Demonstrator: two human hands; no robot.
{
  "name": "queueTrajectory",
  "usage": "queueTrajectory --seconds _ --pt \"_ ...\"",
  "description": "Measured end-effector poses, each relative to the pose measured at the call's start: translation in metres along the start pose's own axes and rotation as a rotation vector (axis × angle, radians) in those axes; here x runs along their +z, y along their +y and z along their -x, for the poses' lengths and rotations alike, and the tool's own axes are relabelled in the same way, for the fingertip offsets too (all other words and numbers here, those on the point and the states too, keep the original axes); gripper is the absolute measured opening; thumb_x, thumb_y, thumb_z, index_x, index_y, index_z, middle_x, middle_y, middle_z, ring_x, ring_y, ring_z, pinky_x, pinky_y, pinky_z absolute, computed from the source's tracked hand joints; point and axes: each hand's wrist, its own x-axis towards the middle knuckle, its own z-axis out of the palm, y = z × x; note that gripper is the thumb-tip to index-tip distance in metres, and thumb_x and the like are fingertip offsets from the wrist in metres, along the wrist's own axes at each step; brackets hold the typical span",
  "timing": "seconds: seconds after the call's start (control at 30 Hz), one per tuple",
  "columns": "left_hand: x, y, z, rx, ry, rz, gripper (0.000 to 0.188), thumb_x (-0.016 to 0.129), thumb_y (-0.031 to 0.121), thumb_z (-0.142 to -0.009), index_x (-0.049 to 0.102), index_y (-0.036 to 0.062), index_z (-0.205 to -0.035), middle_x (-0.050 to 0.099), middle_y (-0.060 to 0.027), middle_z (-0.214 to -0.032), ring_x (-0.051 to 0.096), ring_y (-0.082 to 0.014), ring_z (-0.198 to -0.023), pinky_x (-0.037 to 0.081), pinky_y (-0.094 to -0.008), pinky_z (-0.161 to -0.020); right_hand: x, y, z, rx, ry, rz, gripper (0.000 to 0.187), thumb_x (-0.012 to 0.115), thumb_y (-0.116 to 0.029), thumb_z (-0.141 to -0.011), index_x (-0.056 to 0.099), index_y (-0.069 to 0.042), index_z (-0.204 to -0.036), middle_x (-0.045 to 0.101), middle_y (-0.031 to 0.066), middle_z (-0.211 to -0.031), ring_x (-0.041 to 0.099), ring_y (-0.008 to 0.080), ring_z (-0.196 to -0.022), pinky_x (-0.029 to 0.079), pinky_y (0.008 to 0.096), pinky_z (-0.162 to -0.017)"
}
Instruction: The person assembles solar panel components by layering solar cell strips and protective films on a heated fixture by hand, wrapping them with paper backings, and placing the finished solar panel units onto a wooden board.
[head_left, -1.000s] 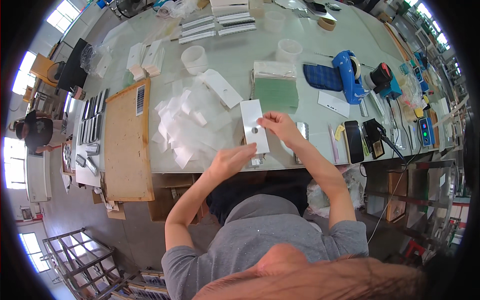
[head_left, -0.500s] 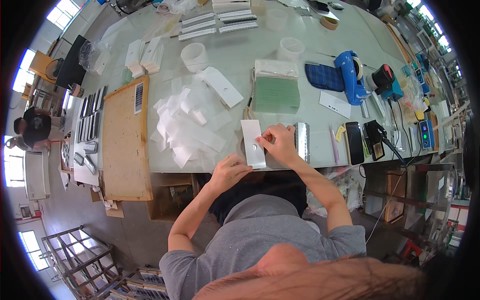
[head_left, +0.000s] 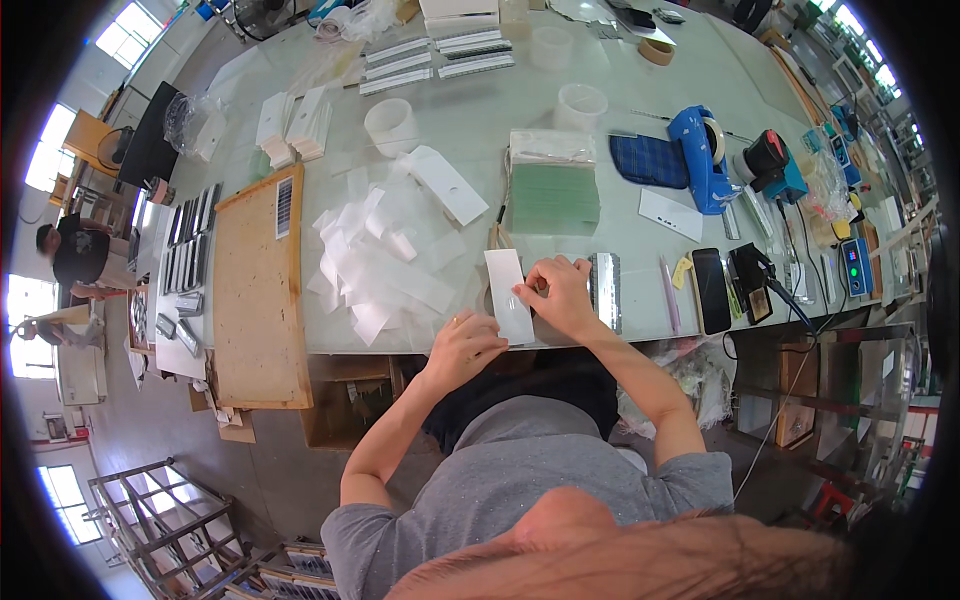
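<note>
While a person in a grey shirt bends over the near edge of a long pale-green workbench point(head_left: 470, 130), both bare hands meet on a white rectangular strip point(head_left: 506, 290) lying just below the centre of the frame. The right hand point(head_left: 560, 298) is curled over the strip's right edge, fingertips pinching it about midway along. The left hand point(head_left: 462, 347) sits at the strip's lower end, fingers bent and loosely closed, thumb touching the strip's bottom corner; whether it truly grips cannot be told. Just right of the right hand lies a narrow silvery bar point(head_left: 606, 290), set upright in the frame, and beyond it a dark phone point(head_left: 711, 290).

Left of the strip, a loose heap of white paper pieces point(head_left: 375, 265) spreads across the bench, with one longer white sleeve point(head_left: 447, 184) angled above it. A wooden board point(head_left: 256, 290) fills the left centre, overhanging the bench edge. Above the hands rests a stack of green sheets in a clear bag point(head_left: 553, 185), and to its right a dark blue cloth point(head_left: 650, 160) and a blue tape dispenser point(head_left: 700, 160). Two translucent round tubs point(head_left: 390, 126) stand in the upper middle. At the far left of the frame another person in dark clothes point(head_left: 80, 255) sits well apart.
</note>
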Motion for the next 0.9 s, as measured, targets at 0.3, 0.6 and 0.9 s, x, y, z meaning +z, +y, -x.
queueTrajectory --seconds 0.3,0.6,0.9 --pt "0.008 -0.002 -0.003 0.092 -0.049 -0.233 0.026 0.073 0.010 -0.072 0.059 0.0122 -0.094 0.064 -0.0039 -0.113 0.057 -0.0230 -0.121 0.032 -0.0531 -0.112 -0.014 0.002 0.001 -0.037 -0.057 -0.028 0.036 0.080 -0.035 -0.073 0.059 -0.015 -0.095 0.057 -0.0009 -0.086 0.055 0.0176 -0.081 0.030 0.0392 -0.080" --pt "-0.028 0.016 -0.049 -0.033 0.091 0.032 0.025 0.071 0.002 -0.071 0.062 0.0105 -0.093 0.069 -0.0040 -0.097 0.066 -0.0257 -0.103 0.034 -0.0524 -0.111 -0.025 -0.003 -0.008 -0.460 0.052 0.092 0.026 0.073 -0.010 -0.072 0.066 -0.019 -0.096 0.060 0.0001 -0.118 0.050 0.0248 -0.107 0.030 0.0435 -0.093" --pt "-0.044 0.024 -0.059 -0.545 0.066 1.258 0.020 0.055 0.011 -0.098 0.060 -0.0005 -0.114 0.066 -0.0057 -0.108 0.064 -0.0141 -0.096 0.055 -0.0329 -0.084 -0.059 -0.048 -0.030 0.027 -0.117 -0.582 0.012 0.072 -0.010 -0.084 0.065 -0.007 -0.093 0.068 0.0003 -0.091 0.058 0.0133 -0.087 0.040 0.0302 -0.085"
